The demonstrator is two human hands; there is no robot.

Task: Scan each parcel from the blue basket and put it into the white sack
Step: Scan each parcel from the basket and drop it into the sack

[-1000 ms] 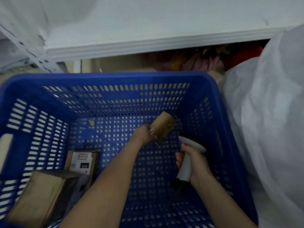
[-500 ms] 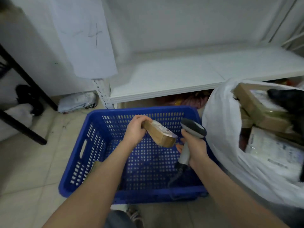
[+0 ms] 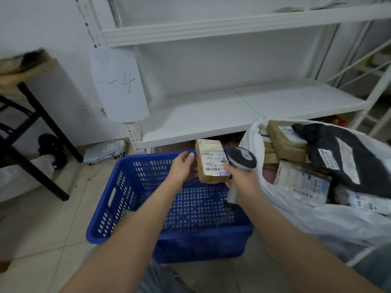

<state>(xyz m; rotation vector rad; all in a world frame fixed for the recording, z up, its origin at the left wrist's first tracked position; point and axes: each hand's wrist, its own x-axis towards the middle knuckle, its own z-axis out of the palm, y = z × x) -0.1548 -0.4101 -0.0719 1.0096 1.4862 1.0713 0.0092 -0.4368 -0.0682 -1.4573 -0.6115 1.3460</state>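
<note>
My left hand (image 3: 181, 168) holds a small brown cardboard parcel (image 3: 210, 161) upright above the far rim of the blue basket (image 3: 148, 208), its white barcode label turned toward me. Just right of the parcel, my right hand (image 3: 242, 180) grips a grey and white handheld scanner (image 3: 241, 160), whose head sits close beside the label. The white sack (image 3: 317, 225) stands open on the right, holding several parcels and a black mailer bag (image 3: 342, 157). A brown parcel (image 3: 124, 216) shows partly in the basket behind my left forearm.
A white metal shelf unit (image 3: 243, 111) stands behind the basket, with a paper sheet (image 3: 120, 87) marked "4" hanging on its post. A black-legged table (image 3: 31, 115) is at the left. A grey mailer (image 3: 105, 151) lies on the tiled floor by the wall.
My left hand has lifted the parcel out of the basket and turned its label up toward me. The scanner has come up beside it. My view has pulled back and up.
</note>
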